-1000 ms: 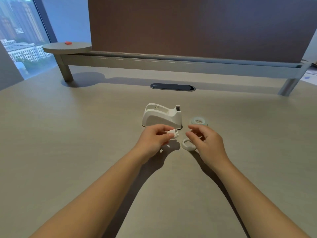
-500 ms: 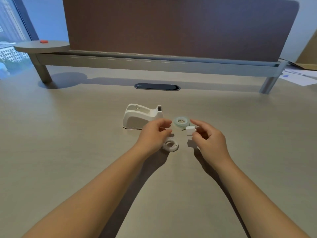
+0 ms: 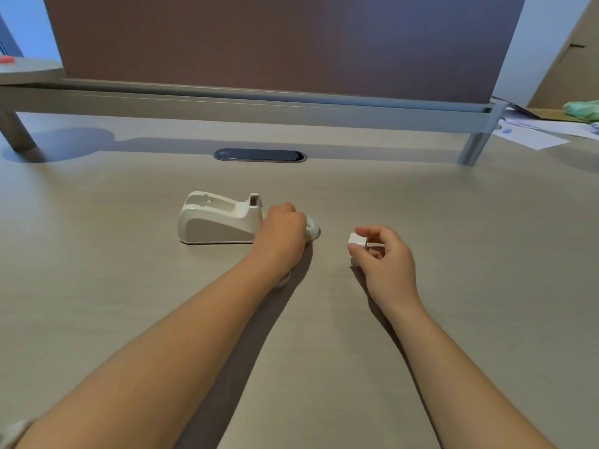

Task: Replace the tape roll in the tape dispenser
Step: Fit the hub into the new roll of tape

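An empty white tape dispenser [image 3: 220,222] stands on the desk [image 3: 97,286], its cutter end pointing right. Just right of it my left hand [image 3: 283,234] is closed over a pale translucent tape roll [image 3: 314,231]; only the roll's right edge shows. My right hand [image 3: 384,257] hovers further right and pinches the small white spindle [image 3: 357,240] between thumb and fingers. A white empty core ring [image 3: 282,281] lies mostly hidden under my left wrist.
A dark oval cable grommet [image 3: 260,155] sits in the desk behind the dispenser. A brown partition [image 3: 275,43] on a grey rail closes off the far edge. Papers [image 3: 531,134] and a green object [image 3: 581,110] lie at the far right.
The spindle passed from my left hand to my right, which has moved right with it. My left hand reached forward over the empty core and closed on the tape roll. The view turned right.
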Available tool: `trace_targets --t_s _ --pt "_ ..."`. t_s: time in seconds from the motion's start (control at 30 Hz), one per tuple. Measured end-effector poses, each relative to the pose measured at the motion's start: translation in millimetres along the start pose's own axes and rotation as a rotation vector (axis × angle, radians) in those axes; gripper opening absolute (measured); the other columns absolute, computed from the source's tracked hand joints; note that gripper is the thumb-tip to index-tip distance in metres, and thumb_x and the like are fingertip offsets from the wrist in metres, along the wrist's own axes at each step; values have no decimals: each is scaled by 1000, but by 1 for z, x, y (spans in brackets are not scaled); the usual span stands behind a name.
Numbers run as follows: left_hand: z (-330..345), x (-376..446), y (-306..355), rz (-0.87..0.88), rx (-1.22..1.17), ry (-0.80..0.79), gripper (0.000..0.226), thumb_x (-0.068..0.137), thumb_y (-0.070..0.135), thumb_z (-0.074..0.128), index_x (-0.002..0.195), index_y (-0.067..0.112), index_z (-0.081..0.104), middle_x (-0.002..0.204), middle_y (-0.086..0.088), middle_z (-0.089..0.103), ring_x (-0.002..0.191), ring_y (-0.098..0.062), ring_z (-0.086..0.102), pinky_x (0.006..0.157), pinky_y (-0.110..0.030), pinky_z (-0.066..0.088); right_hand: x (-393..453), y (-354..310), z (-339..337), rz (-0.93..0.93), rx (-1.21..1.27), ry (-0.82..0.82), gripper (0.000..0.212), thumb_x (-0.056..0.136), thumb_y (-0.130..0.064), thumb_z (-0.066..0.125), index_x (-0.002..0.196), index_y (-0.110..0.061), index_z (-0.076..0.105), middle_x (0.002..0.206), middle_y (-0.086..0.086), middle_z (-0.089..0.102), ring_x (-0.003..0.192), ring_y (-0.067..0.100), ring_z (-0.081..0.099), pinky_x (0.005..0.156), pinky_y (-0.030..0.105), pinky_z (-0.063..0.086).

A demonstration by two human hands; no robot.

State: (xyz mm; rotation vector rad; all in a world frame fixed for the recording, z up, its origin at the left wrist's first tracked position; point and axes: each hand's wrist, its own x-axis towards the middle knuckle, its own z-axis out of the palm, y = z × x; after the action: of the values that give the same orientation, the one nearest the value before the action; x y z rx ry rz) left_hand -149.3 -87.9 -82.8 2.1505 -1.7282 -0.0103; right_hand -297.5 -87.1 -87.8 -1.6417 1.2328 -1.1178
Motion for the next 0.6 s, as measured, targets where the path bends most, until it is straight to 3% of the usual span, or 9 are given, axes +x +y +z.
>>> trace_targets --t_s 0.07,0.17,0.27,0.33,0.4,0.5,0.6 --pt "-3 0 1 -20 -109 35 22 83 12 51 96 -2 63 109 -16 54 101 -31 49 77 -31 34 0 0 -1 0 6 -4 22 75 -23 59 70 -44 53 88 -10 57 76 15 57 80 49 53" --pt "-16 -12 6 -123 -465 60 17 80 20 60 84 4 64 89 -4 51 88 -20 47 66 -21 28 -1 -2 -1 12 63 -24 19 77 -23 60 76 -42 57 86 -9 56 75 19 60 76 47 54" --pt "-34 -35 7 -247 -949 24 13 80 21 59 69 14 57 70 2 54 74 -15 50 63 -23 37 -6 -11 4 4 175 -53 20 79 -14 59 96 -23 63 82 -3 56 77 22 62 67 27 54" --pt "-44 -50 1 -327 -1226 4 16 82 21 56 66 17 55 71 0 54 76 -16 53 70 -24 43 -12 -21 10 -18 228 -89 25 80 -11 59 104 -14 61 80 0 57 77 19 61 68 19 53" --pt "-51 -64 -8 -384 -1444 -44 15 83 22 53 71 14 56 79 -5 59 83 -23 58 76 -26 48 -21 -32 20 -54 254 -122 20 79 -13 61 97 -21 58 80 0 57 80 19 59 74 24 52" --pt "-56 -83 -21 -415 -1637 -89 16 86 20 48 81 7 55 83 -10 61 72 -19 66 66 -26 56 -31 -50 37 -136 318 -169 19 76 -12 63 81 -28 55 76 -6 57 72 9 56 64 13 51" --pt "-58 -96 -31 -430 -1748 -64 19 88 18 42 81 5 55 84 -11 62 67 -15 66 62 -20 56 -38 -61 56 -196 323 -204 18 75 -11 64 80 -27 56 75 -9 58 68 2 57 59 6 48"
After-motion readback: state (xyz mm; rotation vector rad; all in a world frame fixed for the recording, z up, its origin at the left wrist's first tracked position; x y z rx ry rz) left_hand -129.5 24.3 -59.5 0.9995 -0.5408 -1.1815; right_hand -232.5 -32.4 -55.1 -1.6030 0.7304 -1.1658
